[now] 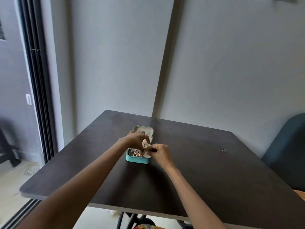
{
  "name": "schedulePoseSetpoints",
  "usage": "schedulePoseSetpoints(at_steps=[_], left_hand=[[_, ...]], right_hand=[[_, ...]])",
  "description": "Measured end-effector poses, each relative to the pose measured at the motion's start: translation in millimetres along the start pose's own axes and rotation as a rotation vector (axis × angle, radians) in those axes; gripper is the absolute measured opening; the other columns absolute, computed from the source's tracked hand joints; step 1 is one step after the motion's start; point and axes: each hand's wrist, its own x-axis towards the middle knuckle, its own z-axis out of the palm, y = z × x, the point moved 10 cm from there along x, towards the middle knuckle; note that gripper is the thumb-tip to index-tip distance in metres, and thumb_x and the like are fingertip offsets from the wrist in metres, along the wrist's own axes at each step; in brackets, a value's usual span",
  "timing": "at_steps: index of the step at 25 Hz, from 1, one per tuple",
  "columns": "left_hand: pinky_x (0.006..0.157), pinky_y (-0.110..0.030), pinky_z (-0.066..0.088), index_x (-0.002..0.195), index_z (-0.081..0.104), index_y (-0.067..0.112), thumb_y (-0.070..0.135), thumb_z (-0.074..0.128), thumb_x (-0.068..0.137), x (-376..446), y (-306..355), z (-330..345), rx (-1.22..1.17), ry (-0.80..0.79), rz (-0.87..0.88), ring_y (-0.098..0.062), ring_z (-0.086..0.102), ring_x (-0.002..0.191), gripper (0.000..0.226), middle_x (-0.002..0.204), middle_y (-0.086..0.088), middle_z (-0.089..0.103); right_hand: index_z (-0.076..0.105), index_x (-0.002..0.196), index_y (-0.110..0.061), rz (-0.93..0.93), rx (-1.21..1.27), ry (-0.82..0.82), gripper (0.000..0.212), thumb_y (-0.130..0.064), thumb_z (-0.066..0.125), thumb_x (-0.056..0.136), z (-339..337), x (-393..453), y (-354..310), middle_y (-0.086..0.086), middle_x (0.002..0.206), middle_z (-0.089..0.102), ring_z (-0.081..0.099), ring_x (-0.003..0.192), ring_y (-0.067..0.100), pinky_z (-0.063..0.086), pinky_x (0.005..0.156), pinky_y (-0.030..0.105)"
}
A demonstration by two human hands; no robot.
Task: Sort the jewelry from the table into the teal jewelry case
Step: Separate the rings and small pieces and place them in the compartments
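The case [138, 158] lies open on the table [214, 171], lid flat on its far side, and serves as your reference point. Your left hand [137, 138] hovers over the case centre with fingers curled downward into the compartments; whether they pinch a piece cannot be told at this size. Your right hand [160, 152] sits at the case's right edge, fingertips pinched on something small and pale; its identity is not resolvable. The near compartments already hold gold-toned jewelry [138, 153] and darker pieces to its left. One ring [223, 150] lies well apart from the case, to its right, so sorting appears nearly but not fully complete. Risks from here: both hands crowd the same small opening, so one may knock the piece from the other. A fine chain, if that is what you hold, may snag on a divider or tangle with the seated pieces. Pressing on the right edge could slide or tip the light case. The lone ring is dark against the dark table and is easily overlooked
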Motion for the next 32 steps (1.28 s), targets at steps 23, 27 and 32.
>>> schedulePoseSetpoints(at_steps=[23,27,32], left_hand=[[0.105,-0.039,0.02,0.135,0.04,0.03,0.043,0.072,0.074,-1.8,5.2,-4.2,0.158,0.047,0.019,-0.019,0.04,0.126,0.07,0.133,-0.002,0.044],[0.104,-0.039,0.021,0.137,0.036,0.029,0.048,0.071,0.073,-0.8,6.7,-8.7,0.197,0.095,0.011,-0.02,0.038,0.128,0.075,0.134,-0.003,0.043],[0.102,-0.039,0.022,0.139,0.034,0.029,0.052,0.069,0.073,-3.7,1.2,-10.0,0.186,0.127,-0.001,-0.02,0.035,0.129,0.078,0.135,-0.002,0.043]], right_hand=[[0.076,0.094,-0.021,0.054,-0.137,0.096,0.015,-0.023,0.072,0.08,-5.7,-14.0,-1.2,0.003,0.092,0.072,0.067,0.085,0.016,0.053,0.074,0.03],[0.074,0.098,-0.019,0.024,-0.222,0.076,0.017,-0.024,0.07,0.083,-3.0,-13.5,-6.0,0.005,0.092,0.064,0.063,0.083,0.019,0.047,0.07,0.022],[0.075,0.097,-0.02,0.026,-0.257,-0.031,0.017,-0.025,0.07,0.082,0.0,-7.3,-7.8,0.006,0.097,0.063,0.061,0.089,0.02,0.05,0.079,0.029]])
